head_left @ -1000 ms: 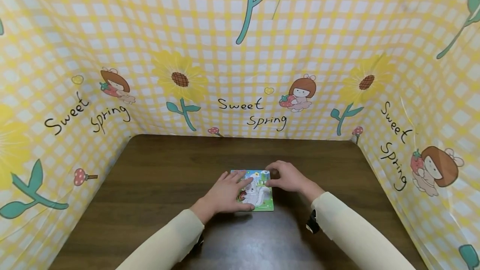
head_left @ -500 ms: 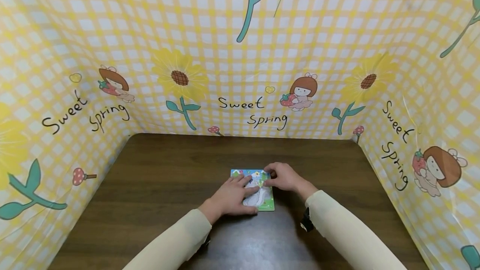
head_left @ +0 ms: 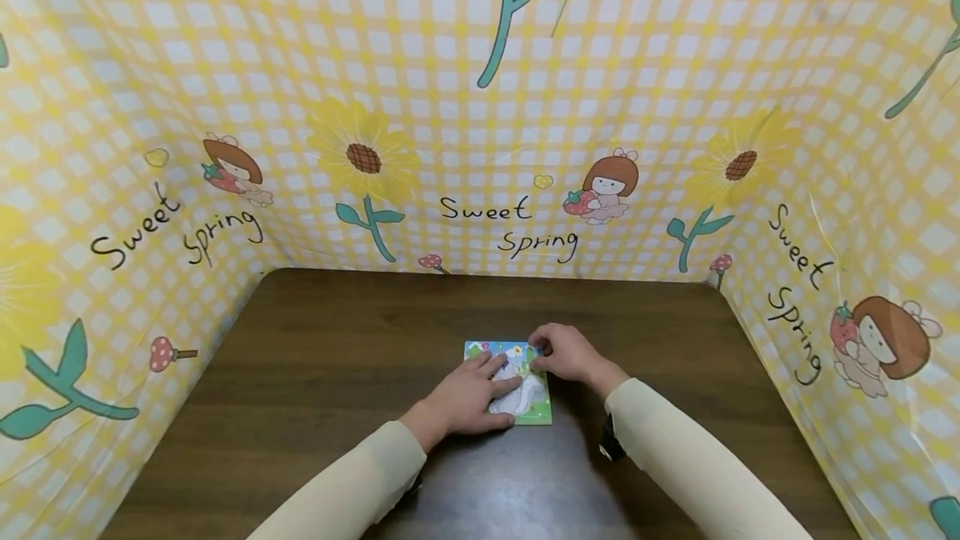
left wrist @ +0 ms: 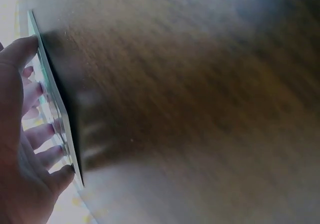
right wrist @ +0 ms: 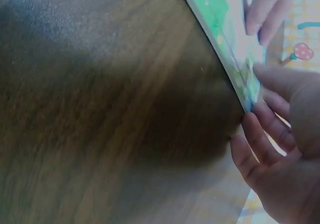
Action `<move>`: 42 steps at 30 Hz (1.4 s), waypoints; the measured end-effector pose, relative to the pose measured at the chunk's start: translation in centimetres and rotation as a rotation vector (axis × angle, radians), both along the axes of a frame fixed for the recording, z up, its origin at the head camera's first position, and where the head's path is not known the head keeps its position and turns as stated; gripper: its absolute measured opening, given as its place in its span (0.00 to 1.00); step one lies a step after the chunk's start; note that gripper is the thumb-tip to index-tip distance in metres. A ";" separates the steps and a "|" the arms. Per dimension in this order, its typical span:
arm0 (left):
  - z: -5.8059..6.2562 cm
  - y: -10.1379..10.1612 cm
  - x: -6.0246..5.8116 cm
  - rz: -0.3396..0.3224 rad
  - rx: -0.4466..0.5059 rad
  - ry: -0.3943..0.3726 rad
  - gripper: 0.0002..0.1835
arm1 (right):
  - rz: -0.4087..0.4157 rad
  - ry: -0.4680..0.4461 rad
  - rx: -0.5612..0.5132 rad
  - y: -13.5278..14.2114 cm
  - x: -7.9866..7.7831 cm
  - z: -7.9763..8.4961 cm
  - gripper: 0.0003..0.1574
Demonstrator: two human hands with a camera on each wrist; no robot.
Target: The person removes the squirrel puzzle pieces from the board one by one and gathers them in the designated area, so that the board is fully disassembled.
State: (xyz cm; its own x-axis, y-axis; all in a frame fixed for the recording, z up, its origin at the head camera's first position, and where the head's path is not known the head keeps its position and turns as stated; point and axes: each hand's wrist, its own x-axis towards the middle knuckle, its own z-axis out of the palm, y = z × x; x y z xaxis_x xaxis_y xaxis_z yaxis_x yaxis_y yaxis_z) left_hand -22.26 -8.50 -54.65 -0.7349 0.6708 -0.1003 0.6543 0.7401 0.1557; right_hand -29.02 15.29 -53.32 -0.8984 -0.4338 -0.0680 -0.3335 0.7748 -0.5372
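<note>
A small square jigsaw puzzle (head_left: 531,400) in a flat frame lies on the brown table, printed with a grey-white animal on green and blue. My left hand (head_left: 468,397) rests on its left part with fingers spread, covering much of the picture; the left wrist view shows the thumb and fingertips along the thin board (left wrist: 64,115). At the far right corner, my right hand (head_left: 572,354) has curled fingers and pinches with thumb and forefinger. In the right wrist view its thumb (right wrist: 274,79) lies on the puzzle's face, fingers by the edge. Whether a separate piece is between them is hidden.
The dark wooden table (head_left: 345,340) surrounds the puzzle on all sides. A yellow-and-white checked cloth (head_left: 480,132) with flower prints hangs behind it and along both sides. A black band (head_left: 611,440) shows at the right sleeve's cuff.
My left hand has slid slightly right over the puzzle, baring its upper left corner. My right hand has shifted a little inward at the far right corner, thumb and forefinger still together there.
</note>
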 end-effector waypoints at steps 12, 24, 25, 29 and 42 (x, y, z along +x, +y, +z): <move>-0.4 0.0 -0.1 -0.005 -0.041 0.026 0.37 | -0.018 -0.023 0.010 -0.7 -0.7 -0.1 0.15; 0.0 0.2 -0.1 -0.004 -0.079 0.023 0.37 | -0.021 -0.103 -0.020 -0.8 -1.1 0.3 0.15; 0.1 0.2 -0.1 -0.004 -0.084 0.021 0.37 | -0.020 -0.109 -0.022 -0.8 -1.1 0.3 0.15; 0.5 0.4 0.0 -0.006 -0.100 0.016 0.37 | -0.015 -0.131 -0.038 -0.8 -1.2 0.5 0.16; 0.6 0.5 0.0 0.010 -0.113 0.000 0.38 | -0.024 -0.163 -0.066 -0.3 -1.6 0.2 0.15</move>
